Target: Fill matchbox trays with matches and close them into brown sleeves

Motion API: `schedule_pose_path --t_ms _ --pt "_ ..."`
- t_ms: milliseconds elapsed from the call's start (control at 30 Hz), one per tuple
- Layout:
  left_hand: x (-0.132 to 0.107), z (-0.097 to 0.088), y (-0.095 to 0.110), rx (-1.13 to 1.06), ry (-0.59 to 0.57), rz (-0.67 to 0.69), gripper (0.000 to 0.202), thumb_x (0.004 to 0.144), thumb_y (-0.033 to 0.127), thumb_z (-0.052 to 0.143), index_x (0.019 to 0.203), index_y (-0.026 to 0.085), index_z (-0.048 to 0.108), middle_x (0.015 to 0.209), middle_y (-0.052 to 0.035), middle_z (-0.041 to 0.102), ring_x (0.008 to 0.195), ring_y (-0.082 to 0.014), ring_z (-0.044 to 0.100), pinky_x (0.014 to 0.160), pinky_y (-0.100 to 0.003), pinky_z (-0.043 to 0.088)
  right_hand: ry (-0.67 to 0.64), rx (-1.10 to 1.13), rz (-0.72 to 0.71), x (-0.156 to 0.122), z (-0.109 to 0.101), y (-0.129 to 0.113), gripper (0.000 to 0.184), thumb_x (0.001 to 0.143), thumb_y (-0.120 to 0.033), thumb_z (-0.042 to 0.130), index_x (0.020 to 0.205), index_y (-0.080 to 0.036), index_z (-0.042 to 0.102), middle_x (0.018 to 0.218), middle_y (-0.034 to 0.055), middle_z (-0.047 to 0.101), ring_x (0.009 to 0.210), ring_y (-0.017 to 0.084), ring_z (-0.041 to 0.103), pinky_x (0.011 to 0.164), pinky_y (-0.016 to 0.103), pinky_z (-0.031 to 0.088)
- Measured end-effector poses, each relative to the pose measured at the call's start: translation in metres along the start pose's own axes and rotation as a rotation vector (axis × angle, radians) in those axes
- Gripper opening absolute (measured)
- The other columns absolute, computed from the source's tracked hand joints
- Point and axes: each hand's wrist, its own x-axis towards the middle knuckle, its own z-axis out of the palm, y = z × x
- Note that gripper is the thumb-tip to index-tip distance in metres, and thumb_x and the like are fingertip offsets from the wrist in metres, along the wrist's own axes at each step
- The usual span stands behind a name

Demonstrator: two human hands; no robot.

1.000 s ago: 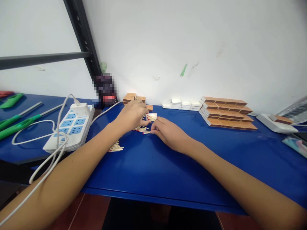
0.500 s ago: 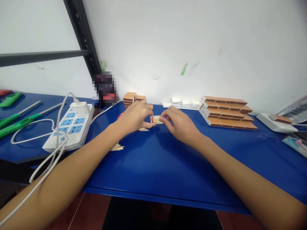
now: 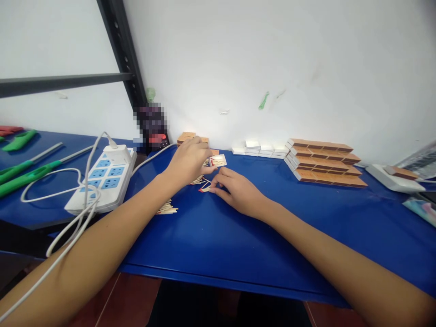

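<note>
My left hand [image 3: 191, 160] grips the left end of a small white matchbox tray [image 3: 220, 157], between thumb and fingers. Red-headed matches lie inside that tray. Below it and nearer to me, my right hand [image 3: 234, 190] pinches a few matches [image 3: 205, 188] just above the blue tabletop. Loose matches [image 3: 196, 180] are partly hidden under my left hand. A second pile of matches [image 3: 166, 208] lies closer to me, partly behind my left forearm.
Stacked brown matchboxes [image 3: 323, 162] stand at the wall on the right, beside white trays [image 3: 262, 149]. More brown boxes [image 3: 185, 137] sit behind my left hand. A power strip [image 3: 105, 179] with white cables and green-handled tools [image 3: 37, 171] lie on the left.
My right hand has moved from the tray down and left to the loose matches. The tray in my left hand has risen slightly and tilted towards me.
</note>
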Motion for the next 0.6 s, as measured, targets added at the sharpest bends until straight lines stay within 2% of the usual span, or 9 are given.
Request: schedule_pose_path --t_ms 267,367,467,600 --pt "-0.001 0.005 -0.003 -0.035 -0.001 0.025 0.025 0.09 0.035 0.083 0.103 0.013 0.082 0.101 -0.0129 0.079 0.103 -0.0305 0.064 0.093 -0.044 0.049 -0.059 -0.064 0.063 -0.01 -0.014 0.004 0.013 0.108 -0.027 0.057 0.101 -0.02 0.065 0.106 0.0072 0.062 0.089 0.02 0.061 0.083 0.034 0.049" --pt "-0.001 0.007 -0.003 -0.044 -0.023 0.067 0.027 0.089 0.037 0.085 0.1 0.013 0.082 0.097 -0.0117 0.078 0.103 -0.0298 0.065 0.095 -0.043 0.048 -0.051 -0.108 0.071 -0.015 -0.025 0.009 0.015 0.109 -0.029 0.055 0.102 -0.02 0.065 0.106 0.0072 0.062 0.088 0.02 0.061 0.081 0.034 0.049" --pt "-0.001 0.008 -0.003 -0.058 -0.051 0.12 0.03 0.088 0.04 0.086 0.099 0.013 0.082 0.095 -0.0107 0.077 0.099 -0.0291 0.065 0.088 -0.04 0.048 -0.033 -0.217 0.078 -0.019 -0.039 0.013 0.016 0.109 -0.03 0.055 0.102 -0.02 0.065 0.105 0.0078 0.061 0.085 0.021 0.06 0.077 0.034 0.047" --pt "-0.001 0.009 0.0 -0.101 -0.042 0.133 0.03 0.087 0.04 0.087 0.099 0.013 0.082 0.097 -0.0111 0.077 0.098 -0.0285 0.064 0.085 -0.039 0.048 0.04 -0.36 0.053 -0.02 -0.056 0.014 0.02 0.11 -0.033 0.053 0.101 -0.019 0.065 0.105 0.0095 0.062 0.083 0.022 0.059 0.072 0.034 0.044"
